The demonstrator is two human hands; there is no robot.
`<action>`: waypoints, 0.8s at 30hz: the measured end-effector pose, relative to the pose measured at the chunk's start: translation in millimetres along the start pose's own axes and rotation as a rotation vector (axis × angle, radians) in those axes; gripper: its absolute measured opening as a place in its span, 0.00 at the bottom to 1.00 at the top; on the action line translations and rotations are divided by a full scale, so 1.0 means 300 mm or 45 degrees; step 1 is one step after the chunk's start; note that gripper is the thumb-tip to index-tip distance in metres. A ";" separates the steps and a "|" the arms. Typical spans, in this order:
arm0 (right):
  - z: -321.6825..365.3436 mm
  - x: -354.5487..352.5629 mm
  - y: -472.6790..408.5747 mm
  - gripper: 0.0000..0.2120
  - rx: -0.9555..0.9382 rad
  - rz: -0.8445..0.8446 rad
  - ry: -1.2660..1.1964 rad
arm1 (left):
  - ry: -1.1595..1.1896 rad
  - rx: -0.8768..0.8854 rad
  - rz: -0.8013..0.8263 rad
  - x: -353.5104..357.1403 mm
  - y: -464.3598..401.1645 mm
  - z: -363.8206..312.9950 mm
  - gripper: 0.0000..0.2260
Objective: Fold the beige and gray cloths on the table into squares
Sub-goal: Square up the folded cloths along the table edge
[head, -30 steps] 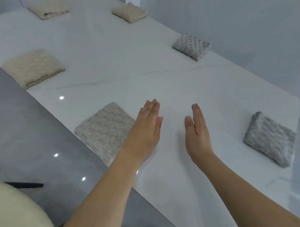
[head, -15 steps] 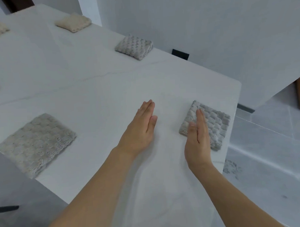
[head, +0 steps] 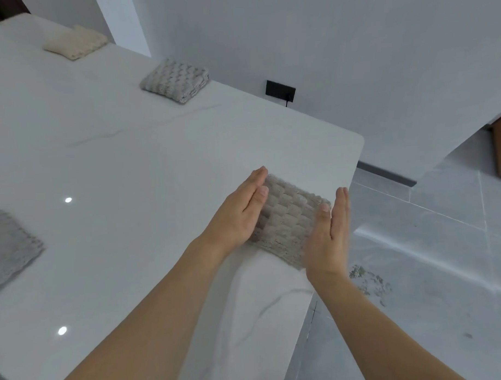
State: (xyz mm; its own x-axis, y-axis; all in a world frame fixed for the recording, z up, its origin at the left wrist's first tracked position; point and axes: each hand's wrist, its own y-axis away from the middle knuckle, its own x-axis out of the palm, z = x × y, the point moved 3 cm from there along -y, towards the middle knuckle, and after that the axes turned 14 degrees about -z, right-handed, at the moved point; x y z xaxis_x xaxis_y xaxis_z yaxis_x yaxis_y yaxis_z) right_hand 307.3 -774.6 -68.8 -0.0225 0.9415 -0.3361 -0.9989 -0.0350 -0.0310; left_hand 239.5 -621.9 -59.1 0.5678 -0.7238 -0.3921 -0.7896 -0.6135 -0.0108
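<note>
Both my hands have closed in on the folded gray cloth (head: 290, 219) at the counter's (head: 157, 170) right corner: left hand (head: 238, 213) and right hand (head: 329, 232), fingers straight, flank its sides, probably squaring it up.

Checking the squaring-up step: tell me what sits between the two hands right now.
In the head view, a folded gray cloth lies between the left hand and right hand, near the table corner. Both hands stand edge-on with straight fingers along its sides.
</note>
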 end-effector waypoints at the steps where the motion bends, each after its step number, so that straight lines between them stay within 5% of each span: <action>1: -0.007 0.002 -0.011 0.24 0.019 0.016 -0.017 | 0.011 -0.001 0.001 0.019 -0.013 -0.006 0.22; 11: -0.061 0.071 -0.041 0.24 -0.051 0.096 0.055 | -0.140 0.047 0.058 0.132 -0.090 0.032 0.22; 19: -0.145 0.034 -0.101 0.28 -0.346 0.303 1.020 | -0.729 0.435 0.043 0.116 -0.099 0.115 0.25; 24: -0.133 -0.048 -0.230 0.29 -0.473 0.472 1.032 | -0.856 0.223 -0.386 0.047 -0.098 0.160 0.27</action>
State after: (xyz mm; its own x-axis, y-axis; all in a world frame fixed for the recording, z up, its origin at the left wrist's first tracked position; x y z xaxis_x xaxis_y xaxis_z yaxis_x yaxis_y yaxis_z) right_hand 378.2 -799.2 -99.3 -0.1593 0.3371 -0.9279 -0.8542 -0.5183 -0.0417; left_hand 259.5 -599.1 -108.5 0.5459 -0.1484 -0.8246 -0.6789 -0.6551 -0.3316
